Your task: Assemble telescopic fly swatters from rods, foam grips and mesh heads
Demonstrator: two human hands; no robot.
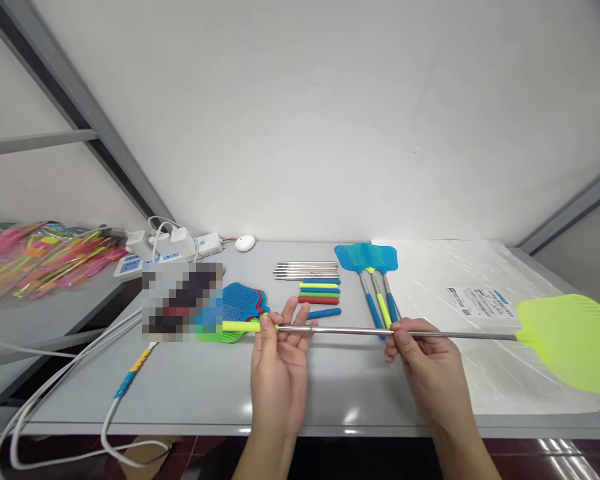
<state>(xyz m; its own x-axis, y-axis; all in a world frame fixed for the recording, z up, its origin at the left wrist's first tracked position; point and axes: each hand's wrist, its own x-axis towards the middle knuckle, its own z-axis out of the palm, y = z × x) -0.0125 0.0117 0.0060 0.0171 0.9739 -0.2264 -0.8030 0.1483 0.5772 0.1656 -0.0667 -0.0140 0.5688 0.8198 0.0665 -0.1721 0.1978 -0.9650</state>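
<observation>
A fly swatter with a yellow-green head, a long metal rod and a yellow handle stretches level across the view. My left hand pinches it where the handle meets the rod, with the other fingers spread. Farther right, my right hand grips the rod between thumb and fingers. Behind the rod lie several metal rods and several coloured handles in rows. Three assembled swatters with blue heads rest to their right. Loose swatter heads in blue, red and green are partly hidden behind the yellow handle.
A power strip with plugged-in chargers stands at the left, its white cables hanging over the table edge. Bagged colourful items lie far left. A white sheet with a labelled packet covers the right side. One table area is pixelated.
</observation>
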